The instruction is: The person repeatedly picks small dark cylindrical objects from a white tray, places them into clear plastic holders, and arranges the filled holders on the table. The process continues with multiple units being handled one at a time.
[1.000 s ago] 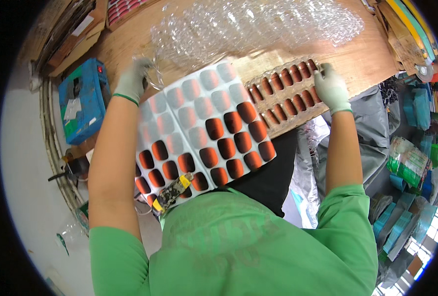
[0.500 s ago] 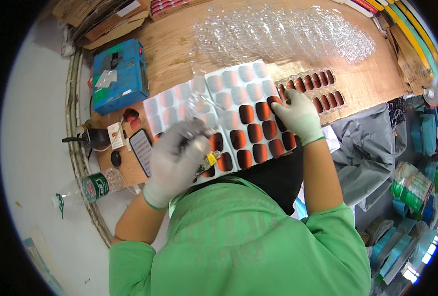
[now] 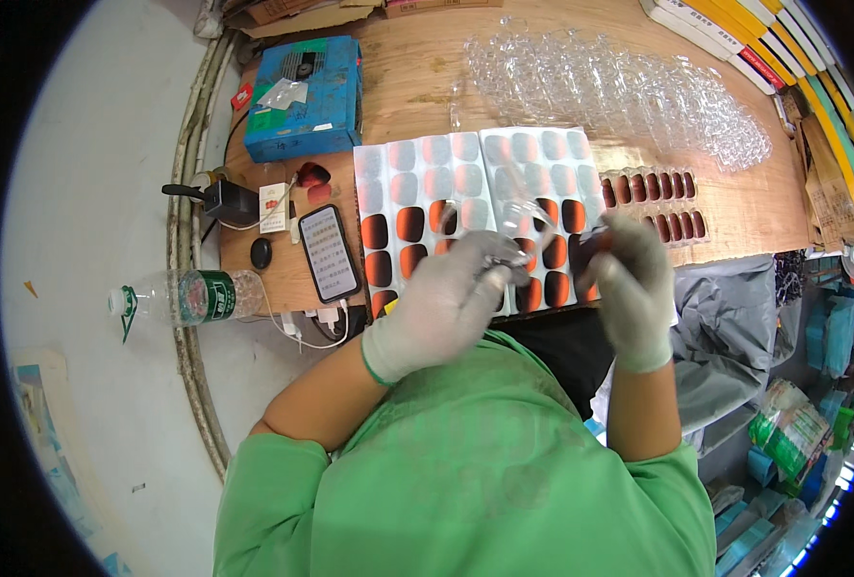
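Left hand (image 3: 446, 303) fingers pinch a clear eyeglass frame (image 3: 520, 215); right hand (image 3: 635, 291) fingers grip a dark lens (image 3: 588, 252); rubbing contact could scratch it.

Upper-body clothing, clock positions taken from the centre of the head view. At six o'clock, a bright green cloth short-sleeved shirt (image 3: 542, 500), its front bearing faded, darker print and dull smudges. Left sleeve (image 3: 271, 495) at seven o'clock and right sleeve (image 3: 662, 514) between four and five, both plain green; forearms bare below them. Left hand (image 3: 451, 303), near the centre: off-white fabric glove, greyer toward the fingers, with narrow green edging at the glove's eight o'clock. Right hand (image 3: 635, 298), at three o'clock: matching pale glove, its fingers blurred. At four o'clock: black cloth garment (image 3: 566, 356), type unclear.
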{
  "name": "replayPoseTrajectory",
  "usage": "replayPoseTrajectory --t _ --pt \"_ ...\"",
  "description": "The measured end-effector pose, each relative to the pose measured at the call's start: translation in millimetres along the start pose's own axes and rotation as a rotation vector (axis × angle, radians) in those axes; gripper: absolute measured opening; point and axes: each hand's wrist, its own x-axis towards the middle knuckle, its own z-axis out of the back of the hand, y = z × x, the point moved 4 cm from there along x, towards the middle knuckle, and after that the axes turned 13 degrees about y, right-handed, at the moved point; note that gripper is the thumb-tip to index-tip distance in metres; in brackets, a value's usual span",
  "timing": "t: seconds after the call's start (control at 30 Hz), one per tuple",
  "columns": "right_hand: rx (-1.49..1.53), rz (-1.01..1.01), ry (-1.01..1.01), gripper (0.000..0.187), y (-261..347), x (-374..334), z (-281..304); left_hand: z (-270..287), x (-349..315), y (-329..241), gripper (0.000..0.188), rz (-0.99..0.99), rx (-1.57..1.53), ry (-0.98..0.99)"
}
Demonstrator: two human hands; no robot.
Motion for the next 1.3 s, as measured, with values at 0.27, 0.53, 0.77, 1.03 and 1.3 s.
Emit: replayPoseTrajectory --t 0.27,0.53,0.77,1.03,1.3 --pt "-0.190 0.244 -0.098 0.019 3.4 -13.7 -41.0 -6.6 8.2 -16.3 0.032 0.039 0.056 0.094" --pt "-0.151 -0.146 0.246 0.012 11.4 -7.6 -29.4 -2.1 -10.0 -29.6 0.025 0.027 0.105 0.221" --pt "-0.523 0.030 0.340 0.015 26.2 -9.5 -25.8 -2.4 -13.4 -35.5 0.024 -0.006 0.419 0.219" --pt "-0.447 0.001 0.230 0.014 1.8 -8.2 -33.2 -0.4 -15.6 -29.0 0.020 0.042 0.371 0.143" --pt "-0.549 0.182 0.326 0.011 41.6 -15.2 -49.0 7.8 -21.5 -49.3 0.018 -0.005 0.294 0.200"
